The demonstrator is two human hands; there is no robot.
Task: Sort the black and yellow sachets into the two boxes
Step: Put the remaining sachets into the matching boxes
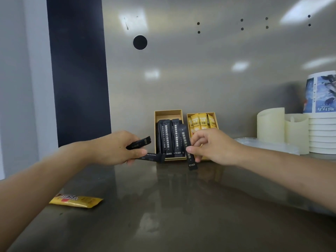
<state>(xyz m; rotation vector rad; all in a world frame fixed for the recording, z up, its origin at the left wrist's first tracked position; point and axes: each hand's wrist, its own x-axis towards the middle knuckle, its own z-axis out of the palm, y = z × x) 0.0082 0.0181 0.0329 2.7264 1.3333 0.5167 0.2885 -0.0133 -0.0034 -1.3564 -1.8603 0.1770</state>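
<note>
I count two boxes [168, 114], three black sachets [139, 142] in my hands, one yellow sachet [76, 200] loose on the desk [181, 206]

1. The near and middle of the dark glossy counter [181, 206] lie bare, but for one flat yellow sachet [76, 201] near left
2. At the far wall, two open tan cardboard boxes [168, 113] stand side by side, filled with upright sticks
3. Far right, cream wax candles [271, 124] and stacked white paper cups [321, 133] crowd the counter
4. Both hands [116, 148] [214, 146] hover just before the boxes, blocking their fronts
</note>
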